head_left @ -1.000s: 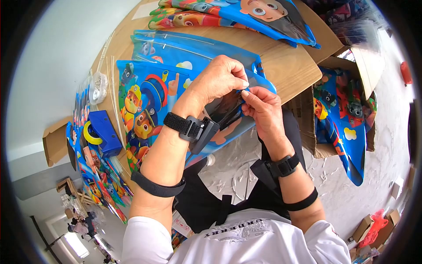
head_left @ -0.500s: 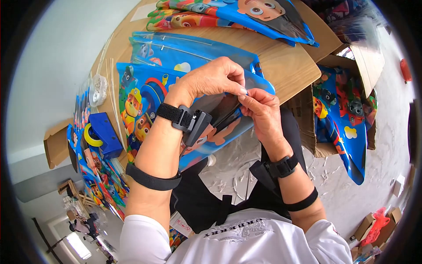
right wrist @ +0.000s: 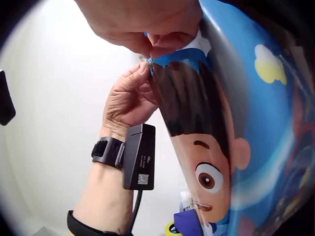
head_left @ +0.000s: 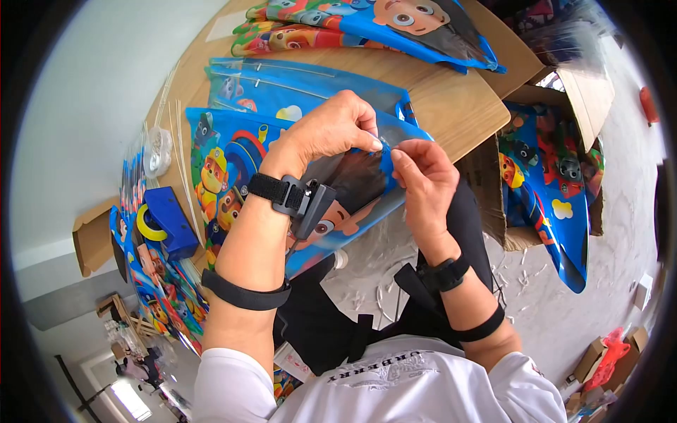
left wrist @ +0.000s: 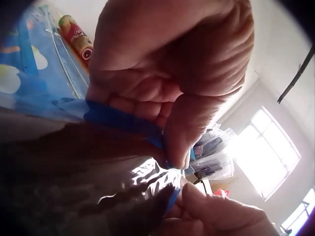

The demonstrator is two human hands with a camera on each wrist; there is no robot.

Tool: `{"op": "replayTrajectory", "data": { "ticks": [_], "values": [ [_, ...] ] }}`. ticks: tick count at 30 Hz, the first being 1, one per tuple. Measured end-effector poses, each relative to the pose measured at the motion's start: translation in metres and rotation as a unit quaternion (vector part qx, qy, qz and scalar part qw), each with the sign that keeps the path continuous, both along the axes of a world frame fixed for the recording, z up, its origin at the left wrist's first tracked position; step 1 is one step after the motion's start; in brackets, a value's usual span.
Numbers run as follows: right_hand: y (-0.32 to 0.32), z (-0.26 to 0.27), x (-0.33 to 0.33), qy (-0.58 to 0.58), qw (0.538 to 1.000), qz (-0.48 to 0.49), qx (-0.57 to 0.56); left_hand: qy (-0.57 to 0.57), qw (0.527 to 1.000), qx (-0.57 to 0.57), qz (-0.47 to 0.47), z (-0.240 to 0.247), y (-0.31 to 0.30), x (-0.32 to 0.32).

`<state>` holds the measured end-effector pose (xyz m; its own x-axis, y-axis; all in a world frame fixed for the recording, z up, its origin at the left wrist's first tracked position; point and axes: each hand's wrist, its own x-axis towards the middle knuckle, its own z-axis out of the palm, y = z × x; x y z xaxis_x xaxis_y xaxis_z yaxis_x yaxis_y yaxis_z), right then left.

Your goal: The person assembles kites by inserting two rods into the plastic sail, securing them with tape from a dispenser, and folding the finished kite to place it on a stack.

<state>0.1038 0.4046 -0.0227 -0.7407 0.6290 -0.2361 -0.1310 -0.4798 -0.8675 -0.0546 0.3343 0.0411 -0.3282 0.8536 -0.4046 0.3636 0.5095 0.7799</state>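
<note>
A glossy plastic sheet [head_left: 352, 176], printed blue with a dark-haired cartoon face, slants up from the table edge toward the hands. My left hand [head_left: 328, 130] pinches its blue-edged tip between thumb and fingertips. Close beside it, my right hand [head_left: 427, 180] pinches the same blue edge, its thumb [left wrist: 194, 194] against the border in the left wrist view. The right wrist view has the cartoon face [right wrist: 206, 182] hanging below both hands. A small clear, shiny bit [right wrist: 149, 61] shows at the left fingertips. More printed sheets [head_left: 211, 162] lie under the left forearm.
Folded printed sheets [head_left: 338, 28] lie at the table's far side. On the left are a blue tape dispenser [head_left: 169, 222], thin white rods [head_left: 180, 144] and a clear tub [head_left: 158, 151]. An open cardboard box [head_left: 486, 190] with printed sheets stands right of the table [head_left: 472, 106].
Fingertips that met at the sheet's tip have drawn slightly apart. The left hand has shifted a little left, and the right hand has turned more upright.
</note>
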Motion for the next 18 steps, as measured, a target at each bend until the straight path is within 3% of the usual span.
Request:
{"op": "replayTrajectory", "data": {
  "ticks": [1,2,5,10,16,18],
  "values": [
    [-0.0009,-0.0011,0.0007,0.028,0.996,-0.051,0.068,0.007,1.0,-0.008,0.002,0.0014,-0.0001,0.0009],
    [-0.0008,-0.001,0.0003,0.028,0.996,-0.051,0.068,0.013,1.0,-0.015,0.005,0.0025,-0.0003,0.0019],
    [0.0016,0.0009,-0.004,0.016,0.911,-0.083,0.404,0.014,1.0,-0.013,0.012,-0.0004,-0.0017,0.0017],
    [0.0035,0.0009,-0.007,-0.023,0.886,-0.077,0.456,0.012,1.0,-0.008,0.013,0.0038,-0.0009,0.0043],
    [0.0058,0.0046,-0.0071,-0.044,0.909,-0.049,0.411,0.0,1.0,0.0,0.025,0.0017,-0.0002,0.0047],
    [0.007,0.0085,-0.0067,-0.064,0.935,-0.017,0.348,-0.001,1.0,0.001,0.024,0.0028,0.0001,0.0051]
  ]
}}
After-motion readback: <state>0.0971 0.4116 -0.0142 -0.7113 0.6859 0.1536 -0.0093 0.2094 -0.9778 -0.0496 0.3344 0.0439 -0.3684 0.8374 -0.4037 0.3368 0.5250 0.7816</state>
